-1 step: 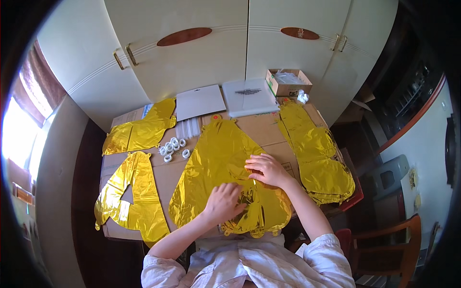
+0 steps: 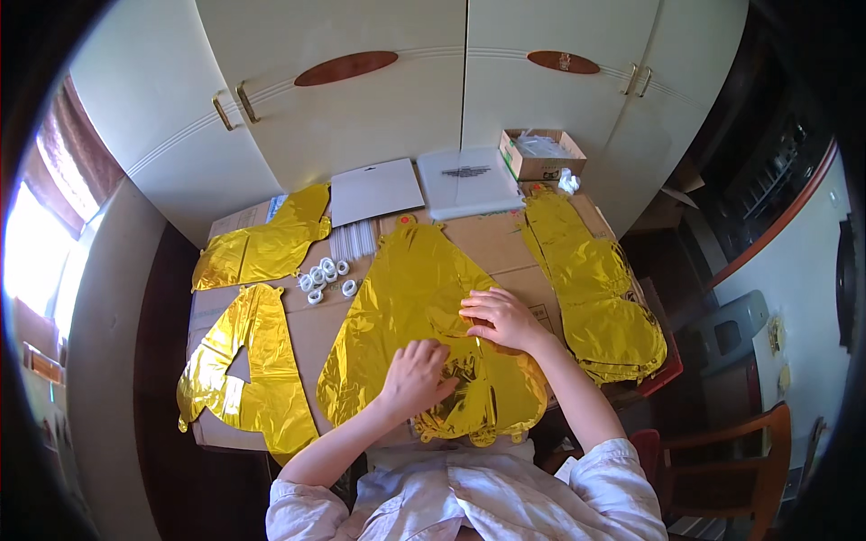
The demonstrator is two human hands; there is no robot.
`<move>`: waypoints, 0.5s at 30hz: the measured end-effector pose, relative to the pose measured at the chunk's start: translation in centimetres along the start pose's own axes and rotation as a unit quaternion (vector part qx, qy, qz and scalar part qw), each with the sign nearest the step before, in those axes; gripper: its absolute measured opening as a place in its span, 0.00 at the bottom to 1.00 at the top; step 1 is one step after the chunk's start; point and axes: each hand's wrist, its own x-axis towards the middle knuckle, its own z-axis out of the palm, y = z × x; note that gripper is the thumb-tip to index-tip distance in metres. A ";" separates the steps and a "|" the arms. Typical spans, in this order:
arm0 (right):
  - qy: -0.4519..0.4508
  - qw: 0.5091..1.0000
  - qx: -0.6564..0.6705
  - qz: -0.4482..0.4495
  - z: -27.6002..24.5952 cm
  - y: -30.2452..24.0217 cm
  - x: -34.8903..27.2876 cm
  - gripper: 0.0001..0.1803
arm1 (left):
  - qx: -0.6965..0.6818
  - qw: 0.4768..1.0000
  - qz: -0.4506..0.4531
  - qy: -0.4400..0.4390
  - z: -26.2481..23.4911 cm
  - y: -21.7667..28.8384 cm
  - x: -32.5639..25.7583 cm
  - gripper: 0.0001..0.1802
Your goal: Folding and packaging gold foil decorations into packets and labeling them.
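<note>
A large flat gold foil balloon [image 2: 397,288] lies in front of me, its near end crinkled and shiny. My left hand [image 2: 418,374] rests on its lower middle, fingers slightly bent and thumb apart, holding nothing visible. Farther right and a little higher, my right hand [image 2: 502,317] lies on the same balloon with fingers stretched out and thumb apart. To the left sits a gold foil balloon shaped like a 4 [image 2: 271,361]. Behind that one is a folded gold foil balloon [image 2: 262,248]. A stack of gold foil balloons [image 2: 591,288] lies on the right.
White ribbon rolls [image 2: 327,272] and white straws [image 2: 354,241] lie left of centre on the cardboard-covered table [image 2: 505,261]. Along the back are a grey-white board [image 2: 376,191], a clear plastic bag [image 2: 469,185] and a small cardboard box [image 2: 544,168]. A wooden chair [image 2: 767,469] stands at right.
My left hand has shifted very slightly away from me over the foil. My right hand and the other things look the same.
</note>
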 end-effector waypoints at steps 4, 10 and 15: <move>-0.021 1.000 -0.001 0.013 0.1 0.3 -0.1 0.23 | 0.015 1.000 -0.006 0.015 0.1 -0.6 -0.1 0.27; -0.046 0.999 0.001 0.028 -0.4 0.1 0.3 0.23 | 0.009 1.000 -0.008 -0.009 -0.3 -0.4 0.6 0.25; -0.048 0.999 0.000 0.019 -0.7 0.0 0.5 0.24 | 0.032 0.998 -0.002 0.054 -0.1 -2.4 3.5 0.25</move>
